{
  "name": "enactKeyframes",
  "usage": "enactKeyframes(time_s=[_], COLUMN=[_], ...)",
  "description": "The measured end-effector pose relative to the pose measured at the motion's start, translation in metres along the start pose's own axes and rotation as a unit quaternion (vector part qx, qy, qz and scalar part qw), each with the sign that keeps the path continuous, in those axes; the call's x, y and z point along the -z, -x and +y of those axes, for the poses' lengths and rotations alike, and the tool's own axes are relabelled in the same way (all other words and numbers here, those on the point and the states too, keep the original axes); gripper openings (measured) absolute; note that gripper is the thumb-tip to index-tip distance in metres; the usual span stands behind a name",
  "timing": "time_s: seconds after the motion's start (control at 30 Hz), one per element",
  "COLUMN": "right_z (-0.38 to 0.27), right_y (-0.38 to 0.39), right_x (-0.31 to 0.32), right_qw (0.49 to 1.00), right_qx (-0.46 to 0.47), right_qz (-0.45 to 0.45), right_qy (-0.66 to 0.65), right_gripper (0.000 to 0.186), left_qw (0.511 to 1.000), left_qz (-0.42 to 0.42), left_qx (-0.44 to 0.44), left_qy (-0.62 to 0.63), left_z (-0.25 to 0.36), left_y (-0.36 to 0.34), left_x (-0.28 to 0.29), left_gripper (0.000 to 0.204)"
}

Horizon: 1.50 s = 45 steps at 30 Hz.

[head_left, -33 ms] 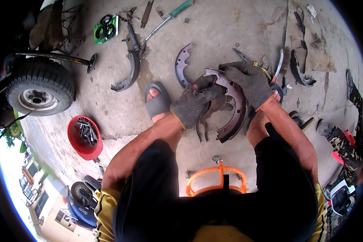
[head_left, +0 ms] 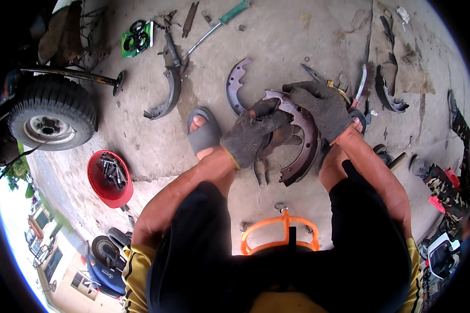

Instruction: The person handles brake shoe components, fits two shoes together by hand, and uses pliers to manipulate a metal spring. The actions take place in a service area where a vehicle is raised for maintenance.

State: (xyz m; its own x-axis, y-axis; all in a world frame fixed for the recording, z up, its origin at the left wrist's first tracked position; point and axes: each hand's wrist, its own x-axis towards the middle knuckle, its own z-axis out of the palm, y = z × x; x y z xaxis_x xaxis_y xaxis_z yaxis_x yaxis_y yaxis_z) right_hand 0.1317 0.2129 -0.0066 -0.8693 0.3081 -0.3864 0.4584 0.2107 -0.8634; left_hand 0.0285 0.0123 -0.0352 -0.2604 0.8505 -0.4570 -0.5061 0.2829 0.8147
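Both my hands wear dark grey knit gloves, and between them is a curved, purplish-brown metal brake shoe (head_left: 309,136). My right hand (head_left: 321,108) wraps over its upper outer edge, fingers closed. From the other side my left hand (head_left: 251,134) grips near the upper inner edge, its fingers bent; part of their contact is hidden behind the glove. The shoe's toothed lower end hangs free above the floor. A second purplish brake shoe (head_left: 234,87) lies on the concrete just beyond my left hand.
Dark brake shoes lie left (head_left: 171,94) and right (head_left: 386,94). A green-handled screwdriver (head_left: 214,28) and pliers (head_left: 314,73) are farther off. At left are a wheel (head_left: 52,116) and a red helmet (head_left: 126,199) holding metal parts. An orange-framed stool (head_left: 286,221) is under me; another person's camouflage-clad leg (head_left: 446,193) is at right.
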Motion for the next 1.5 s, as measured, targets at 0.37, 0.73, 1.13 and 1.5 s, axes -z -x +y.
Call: enactKeyframes(time_s=[0.37,0.73,1.13,1.5], right_z=[0.003,-0.006,0.069,0.083], right_y=[-0.002,-0.012,-0.025,-0.094], right_x=[0.008,0.027,0.038,0.037], right_qw=[0.985,0.982,0.967,0.887], right_qx=[0.066,0.041,0.023,0.044], right_qz=[-0.072,-0.151,0.208,0.130], right_qy=[-0.141,-0.109,0.143,0.440], right_gripper=[0.036,0.040,0.021,0.022], left_qw=[0.987,0.996,0.994,0.978], left_qz=[0.029,0.010,0.058,0.011], left_qx=[0.139,-0.062,-0.021,0.019], left_qy=[0.078,0.067,-0.086,-0.206], left_z=[0.055,0.005,0.049,0.029], left_y=[0.007,0.012,0.019,0.013], left_x=[-0.004,0.020,0.012,0.047], left_gripper=[0.046,0.036,0.019,0.038])
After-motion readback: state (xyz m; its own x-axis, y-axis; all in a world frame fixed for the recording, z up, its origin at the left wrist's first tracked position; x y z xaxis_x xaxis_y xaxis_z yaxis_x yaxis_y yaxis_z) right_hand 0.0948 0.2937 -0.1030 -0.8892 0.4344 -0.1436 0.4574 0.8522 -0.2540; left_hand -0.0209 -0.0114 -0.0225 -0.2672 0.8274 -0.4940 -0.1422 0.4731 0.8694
